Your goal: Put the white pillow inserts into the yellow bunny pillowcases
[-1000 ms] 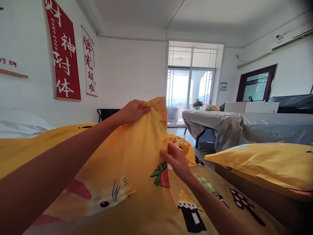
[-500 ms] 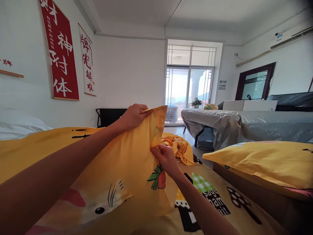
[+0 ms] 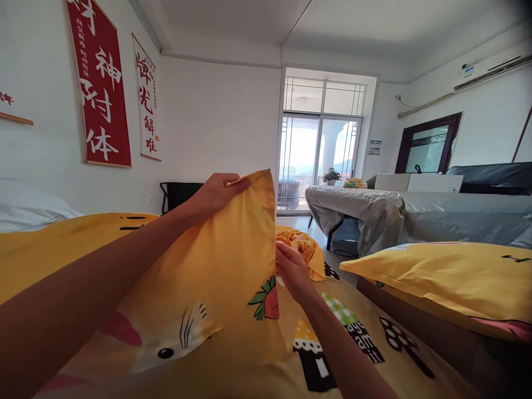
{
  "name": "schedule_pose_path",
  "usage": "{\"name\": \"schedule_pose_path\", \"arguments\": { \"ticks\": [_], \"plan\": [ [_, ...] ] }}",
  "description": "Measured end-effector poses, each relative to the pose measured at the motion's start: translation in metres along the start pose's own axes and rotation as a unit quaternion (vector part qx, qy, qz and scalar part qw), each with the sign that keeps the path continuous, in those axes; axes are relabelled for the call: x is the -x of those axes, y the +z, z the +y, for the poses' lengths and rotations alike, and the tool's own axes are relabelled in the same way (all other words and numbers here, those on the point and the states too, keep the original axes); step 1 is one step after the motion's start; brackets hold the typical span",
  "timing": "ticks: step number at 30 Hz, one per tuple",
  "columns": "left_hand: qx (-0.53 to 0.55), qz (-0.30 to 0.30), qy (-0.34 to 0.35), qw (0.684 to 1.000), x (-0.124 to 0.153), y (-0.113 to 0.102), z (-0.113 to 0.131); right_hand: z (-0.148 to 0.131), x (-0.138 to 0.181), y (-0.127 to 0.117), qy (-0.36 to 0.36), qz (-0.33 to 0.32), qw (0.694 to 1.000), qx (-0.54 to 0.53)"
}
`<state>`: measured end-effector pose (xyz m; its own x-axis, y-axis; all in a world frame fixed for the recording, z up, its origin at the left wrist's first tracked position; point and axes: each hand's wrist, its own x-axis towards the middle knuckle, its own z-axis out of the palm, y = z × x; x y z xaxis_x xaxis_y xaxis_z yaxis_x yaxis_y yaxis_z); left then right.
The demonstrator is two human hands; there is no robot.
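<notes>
A yellow pillowcase [image 3: 233,244], printed with a cartoon animal face and a red carrot, is held up in front of me with one corner raised. My left hand [image 3: 218,194] grips its top edge a little left of that corner, thumb lying over the cloth. Lower down, my right hand [image 3: 293,269] is closed at the right edge, just above the carrot; its fingertips are partly behind the cloth. The lower part of the pillowcase spreads over a patterned beige blanket [image 3: 357,310].
A matching yellow pillow [image 3: 449,271] rests at the right. Crumpled orange cloth [image 3: 305,244] lies beyond my right hand. A plastic-covered table [image 3: 357,205] carries a potted plant [image 3: 331,175] and a white box [image 3: 434,183]. More yellow bedding [image 3: 75,244] extends left.
The raised corner has unfolded, so the flap now stands flat and upright. My right hand has shifted slightly right, to the cloth's edge. The left hand has moved a little left.
</notes>
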<state>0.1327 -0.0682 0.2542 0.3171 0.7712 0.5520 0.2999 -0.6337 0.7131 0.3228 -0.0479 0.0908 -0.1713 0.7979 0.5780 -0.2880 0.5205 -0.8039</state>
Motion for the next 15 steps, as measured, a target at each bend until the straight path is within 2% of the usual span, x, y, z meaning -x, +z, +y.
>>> {"name": "schedule_pose_path", "arguments": {
  "ticks": [3,10,15],
  "plan": [
    [0.001,0.0,0.0,1.0,0.0,0.0,-0.001,0.005,0.001,0.005,0.024,-0.045,0.999,0.017],
    [0.022,-0.002,-0.011,1.0,-0.001,0.003,-0.004,-0.006,0.001,0.027,0.068,-0.088,0.994,-0.008],
    [0.012,-0.003,-0.009,1.0,-0.001,0.005,-0.005,-0.006,-0.003,0.033,0.071,-0.072,0.994,-0.045]
  ]
}}
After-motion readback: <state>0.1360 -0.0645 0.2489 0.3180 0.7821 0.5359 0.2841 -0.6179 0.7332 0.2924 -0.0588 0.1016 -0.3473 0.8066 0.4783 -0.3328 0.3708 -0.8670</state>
